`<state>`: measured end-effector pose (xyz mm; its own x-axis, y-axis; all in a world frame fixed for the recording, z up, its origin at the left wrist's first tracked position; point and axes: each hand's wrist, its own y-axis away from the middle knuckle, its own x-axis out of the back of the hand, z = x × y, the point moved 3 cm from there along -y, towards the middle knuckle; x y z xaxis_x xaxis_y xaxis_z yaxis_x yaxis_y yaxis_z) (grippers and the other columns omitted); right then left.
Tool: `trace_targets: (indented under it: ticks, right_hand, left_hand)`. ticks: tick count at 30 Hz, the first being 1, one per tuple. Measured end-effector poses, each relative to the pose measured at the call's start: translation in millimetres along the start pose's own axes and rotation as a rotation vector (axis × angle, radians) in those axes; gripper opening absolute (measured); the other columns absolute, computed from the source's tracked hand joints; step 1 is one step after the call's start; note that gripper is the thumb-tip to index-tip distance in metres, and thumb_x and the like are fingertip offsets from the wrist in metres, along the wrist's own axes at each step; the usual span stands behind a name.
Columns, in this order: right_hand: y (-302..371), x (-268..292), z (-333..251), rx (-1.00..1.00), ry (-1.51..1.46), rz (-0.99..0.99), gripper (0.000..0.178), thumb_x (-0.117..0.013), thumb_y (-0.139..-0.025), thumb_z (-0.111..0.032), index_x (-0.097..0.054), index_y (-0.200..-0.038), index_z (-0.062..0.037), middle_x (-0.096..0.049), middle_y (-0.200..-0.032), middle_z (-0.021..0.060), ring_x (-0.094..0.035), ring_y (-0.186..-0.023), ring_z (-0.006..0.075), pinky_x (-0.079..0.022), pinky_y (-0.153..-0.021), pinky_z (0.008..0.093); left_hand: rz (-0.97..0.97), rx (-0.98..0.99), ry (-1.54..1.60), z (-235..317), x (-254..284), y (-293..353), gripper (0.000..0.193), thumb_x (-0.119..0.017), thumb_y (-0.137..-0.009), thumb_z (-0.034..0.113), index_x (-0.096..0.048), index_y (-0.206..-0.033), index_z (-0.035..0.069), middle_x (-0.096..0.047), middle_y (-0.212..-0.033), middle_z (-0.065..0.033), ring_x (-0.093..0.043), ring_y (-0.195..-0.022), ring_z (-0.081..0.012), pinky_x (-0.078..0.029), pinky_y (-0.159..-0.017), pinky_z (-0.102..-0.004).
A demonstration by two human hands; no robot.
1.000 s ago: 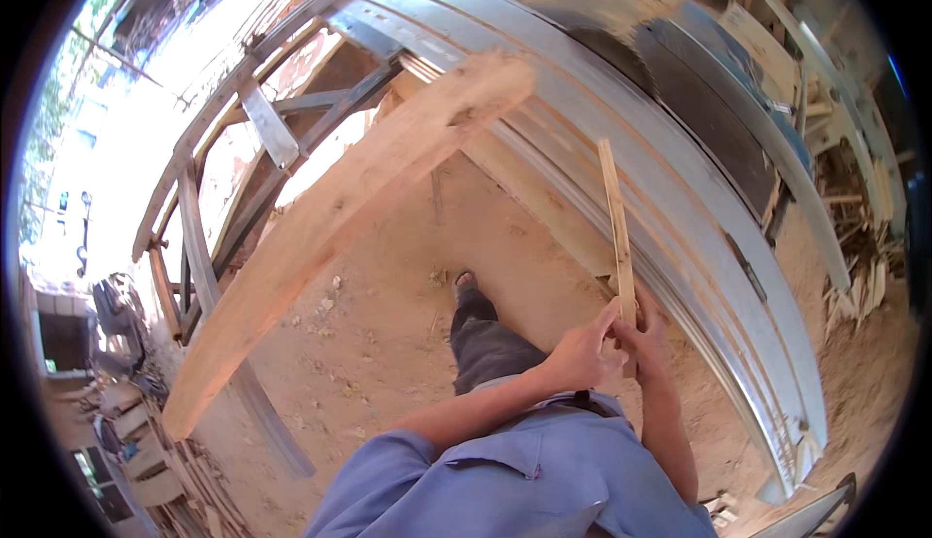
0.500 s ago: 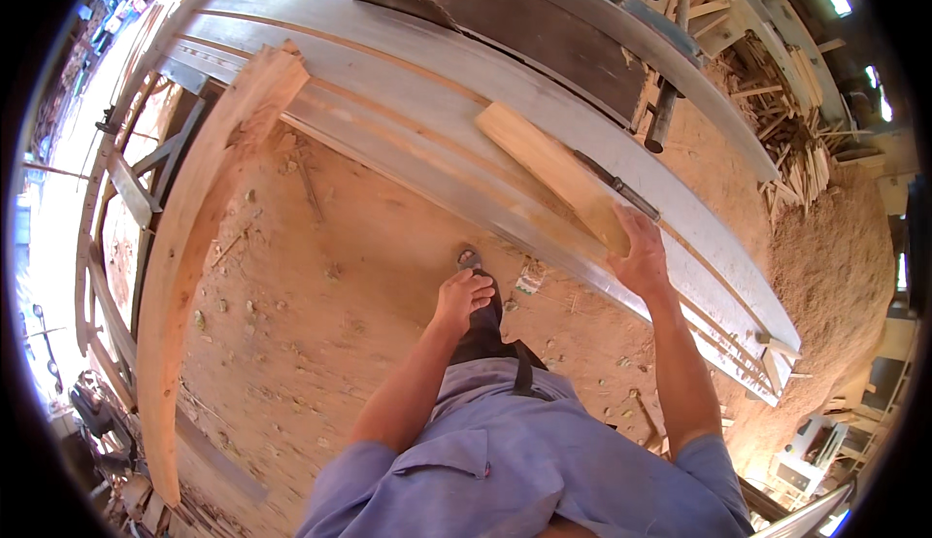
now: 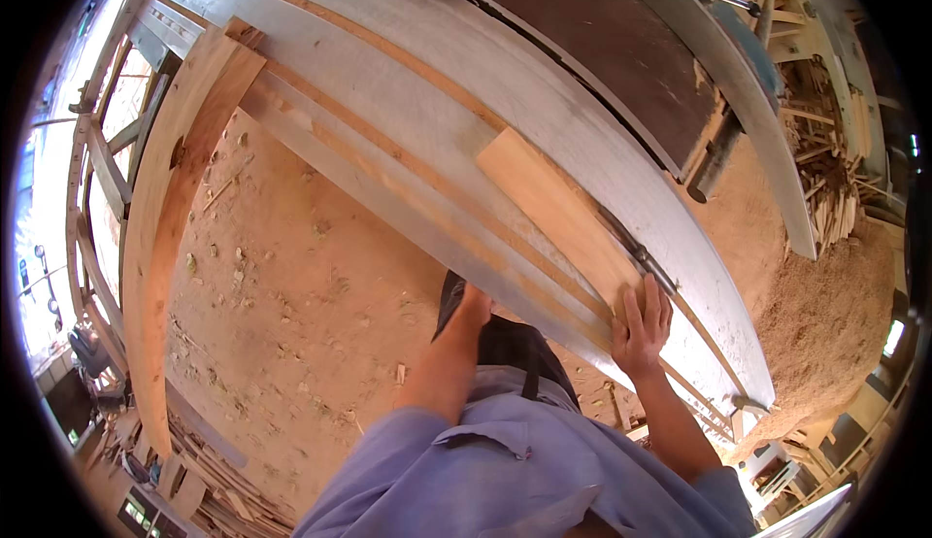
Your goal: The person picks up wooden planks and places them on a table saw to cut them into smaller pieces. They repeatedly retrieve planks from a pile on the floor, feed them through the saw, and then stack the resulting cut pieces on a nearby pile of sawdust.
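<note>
A flat pale wooden board [image 3: 553, 213] lies on the long metal saw table [image 3: 427, 91], against a dark metal rod [image 3: 636, 247]. My right hand [image 3: 643, 329] is at the board's near end, its fingers stretched out over the end and beside the rod. My left hand [image 3: 475, 303] hangs low by my dark trouser leg, at the near edge of the table; its fingers are hidden there.
A long thick plank [image 3: 165, 247] leans on the table's left end and runs down toward the floor. Wood offcuts [image 3: 815, 150] and a sawdust heap [image 3: 815, 295] lie at the right. Sawdust and scraps cover the floor [image 3: 291, 276].
My view has come closer to the table, and the round saw blade has left the picture. My left hand has dropped to the table's near edge. My right hand remains at the board's end.
</note>
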<state>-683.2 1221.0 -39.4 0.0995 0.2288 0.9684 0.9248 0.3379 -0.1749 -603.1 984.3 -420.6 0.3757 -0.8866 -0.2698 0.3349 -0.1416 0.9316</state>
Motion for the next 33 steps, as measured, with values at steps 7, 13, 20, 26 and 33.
trace_targets:
  ticks: [7,13,20,26,33]
  right_hand:
    - [17,-7,8,-0.015,0.046,-0.095,0.05,-0.057,-0.091,-0.017,-0.052,-0.14,-0.0078,-0.039,-0.152,0.0341,-0.049,-0.126,0.0529,-0.043,-0.098,0.0625]
    - [15,-3,9,0.001,0.022,-0.179,0.058,-0.055,-0.089,-0.014,-0.044,-0.143,0.0009,-0.034,-0.15,0.0387,-0.042,-0.128,0.056,-0.036,-0.104,0.0656]
    - [20,9,4,-0.021,-0.006,-0.15,0.059,-0.052,-0.088,-0.017,-0.044,-0.144,0.0009,-0.033,-0.15,0.0399,-0.041,-0.129,0.0579,-0.03,-0.106,0.07]
    - [29,15,17,0.059,-0.034,-0.157,0.061,-0.054,-0.09,-0.021,-0.044,-0.146,-0.0001,-0.035,-0.151,0.0387,-0.041,-0.131,0.0567,-0.031,-0.106,0.0668]
    - [61,22,25,-0.008,-0.085,-0.08,0.054,-0.052,-0.099,-0.024,-0.05,-0.149,-0.0033,-0.044,-0.153,0.0256,-0.043,-0.14,0.0427,-0.031,-0.114,0.0604]
  left_hand:
    - [0.114,0.033,0.051,-71,-40,-12,0.02,-0.062,-0.094,0.018,-0.063,-0.112,0.009,-0.065,-0.089,-0.0033,-0.06,-0.072,-0.0147,-0.048,-0.062,-0.03]
    - [0.239,0.028,0.29,-96,-64,-26,0.03,-0.063,-0.09,0.009,-0.063,-0.12,0.005,-0.067,-0.097,-0.0053,-0.063,-0.078,-0.0161,-0.05,-0.065,-0.0307]
    - [0.44,-0.27,0.924,-116,-78,-23,0.045,-0.063,-0.083,-0.005,-0.062,-0.129,-0.002,-0.07,-0.107,-0.0084,-0.067,-0.086,-0.0184,-0.053,-0.072,-0.0322]
    - [0.659,-0.36,0.697,-93,-79,1,0.049,-0.06,-0.081,-0.009,-0.061,-0.13,-0.007,-0.07,-0.108,-0.009,-0.066,-0.095,-0.0188,-0.053,-0.082,-0.0307]
    - [0.984,-0.181,0.152,-85,-54,-18,0.064,-0.08,-0.073,0.024,-0.066,-0.131,0.001,-0.07,-0.122,-0.024,-0.068,-0.116,-0.0372,-0.052,-0.099,-0.0417]
